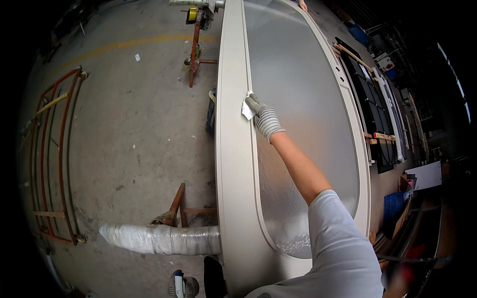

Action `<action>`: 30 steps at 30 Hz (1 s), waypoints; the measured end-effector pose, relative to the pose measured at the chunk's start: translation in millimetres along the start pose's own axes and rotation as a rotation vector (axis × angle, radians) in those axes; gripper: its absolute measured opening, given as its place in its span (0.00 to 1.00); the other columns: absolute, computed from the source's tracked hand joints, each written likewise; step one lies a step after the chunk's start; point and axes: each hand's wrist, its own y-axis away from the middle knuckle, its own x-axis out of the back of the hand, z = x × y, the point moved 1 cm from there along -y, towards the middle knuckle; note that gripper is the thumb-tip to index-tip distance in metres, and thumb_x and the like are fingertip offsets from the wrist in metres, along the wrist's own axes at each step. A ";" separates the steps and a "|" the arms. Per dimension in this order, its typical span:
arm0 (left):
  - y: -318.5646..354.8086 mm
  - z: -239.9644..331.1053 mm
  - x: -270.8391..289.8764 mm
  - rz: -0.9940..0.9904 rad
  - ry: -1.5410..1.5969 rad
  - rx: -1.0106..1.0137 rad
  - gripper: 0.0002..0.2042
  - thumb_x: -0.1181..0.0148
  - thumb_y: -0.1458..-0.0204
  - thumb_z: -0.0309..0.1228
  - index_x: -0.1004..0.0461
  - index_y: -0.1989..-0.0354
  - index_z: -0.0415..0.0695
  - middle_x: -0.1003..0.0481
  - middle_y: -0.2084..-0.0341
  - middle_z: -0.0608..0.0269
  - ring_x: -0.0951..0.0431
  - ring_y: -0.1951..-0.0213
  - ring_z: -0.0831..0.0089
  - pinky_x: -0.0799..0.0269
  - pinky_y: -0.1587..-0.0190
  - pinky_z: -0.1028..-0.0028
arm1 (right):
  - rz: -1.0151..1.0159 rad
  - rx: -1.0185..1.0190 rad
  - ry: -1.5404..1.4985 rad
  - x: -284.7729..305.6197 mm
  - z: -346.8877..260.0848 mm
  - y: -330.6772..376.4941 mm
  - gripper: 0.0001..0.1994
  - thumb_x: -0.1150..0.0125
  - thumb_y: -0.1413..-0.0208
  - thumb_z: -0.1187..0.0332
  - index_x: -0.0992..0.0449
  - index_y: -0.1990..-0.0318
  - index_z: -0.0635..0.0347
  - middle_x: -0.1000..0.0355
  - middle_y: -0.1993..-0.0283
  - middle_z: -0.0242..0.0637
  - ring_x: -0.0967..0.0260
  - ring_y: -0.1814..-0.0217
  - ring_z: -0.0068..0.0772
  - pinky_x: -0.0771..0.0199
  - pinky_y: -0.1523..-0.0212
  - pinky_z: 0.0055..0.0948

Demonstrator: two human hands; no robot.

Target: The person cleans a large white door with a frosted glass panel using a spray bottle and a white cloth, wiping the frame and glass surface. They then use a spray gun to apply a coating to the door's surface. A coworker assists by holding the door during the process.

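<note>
A large cream-coloured door panel (pixel 234 164) with a rounded pane of textured glass (pixel 308 124) lies flat in front of me. My right hand (pixel 266 119), in a striped grey work glove, reaches across the glass. It presses a white cloth (pixel 247 110) against the trim along the pane's left edge, fingers closed on it. Low at the picture's bottom edge, left of the panel, my left hand (pixel 187 286) wears a similar glove. It is closed round a slim white-and-blue handheld object (pixel 179 284), whose kind I cannot make out.
A padded support arm wrapped in clear film (pixel 161 239) juts out under the panel. Rusty metal stands (pixel 195 49) hold it up. A metal rack (pixel 60 159) is at the left, dark framed panels (pixel 370 99) at the right. Another person's hand (pixel 303 5) touches the far edge.
</note>
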 end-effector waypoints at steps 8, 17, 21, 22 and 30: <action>34.4 -23.7 22.0 -0.042 0.104 -0.050 0.20 0.44 0.59 0.32 0.28 0.54 0.38 0.30 0.75 0.66 0.31 0.72 0.76 0.33 0.65 0.75 | -0.133 0.629 1.238 16.7 41.7 235.6 0.26 0.58 0.56 0.86 0.32 0.46 0.59 0.40 0.38 0.47 0.41 0.38 0.49 0.40 0.37 0.33; 53.9 -64.8 43.8 -0.003 -0.036 -0.065 0.18 0.47 0.58 0.26 0.28 0.55 0.38 0.29 0.75 0.66 0.32 0.73 0.77 0.33 0.65 0.76 | -0.239 0.503 1.386 61.0 85.3 459.9 0.23 0.53 0.54 0.81 0.29 0.48 0.57 0.34 0.42 0.42 0.38 0.40 0.49 0.38 0.39 0.40; 64.0 -85.2 58.4 -0.108 0.072 -0.169 0.20 0.41 0.54 0.31 0.29 0.51 0.38 0.27 0.68 0.64 0.30 0.68 0.75 0.31 0.61 0.75 | -0.271 0.507 1.471 100.5 82.9 504.6 0.23 0.50 0.54 0.77 0.29 0.47 0.52 0.33 0.42 0.36 0.37 0.41 0.44 0.37 0.41 0.38; 66.8 -81.5 61.1 -0.107 0.119 -0.160 0.21 0.39 0.54 0.32 0.30 0.51 0.38 0.26 0.66 0.63 0.29 0.67 0.75 0.31 0.60 0.74 | -0.270 0.497 1.474 111.4 79.6 515.2 0.22 0.49 0.53 0.77 0.28 0.48 0.53 0.33 0.43 0.37 0.36 0.42 0.45 0.36 0.41 0.39; 63.1 -102.2 74.1 -0.233 0.178 -0.192 0.22 0.35 0.53 0.35 0.29 0.51 0.37 0.24 0.65 0.60 0.25 0.64 0.72 0.30 0.55 0.72 | 0.041 -0.303 1.940 225.8 33.1 588.3 0.13 0.50 0.45 0.65 0.25 0.53 0.49 0.28 0.49 0.36 0.29 0.51 0.38 0.30 0.50 0.37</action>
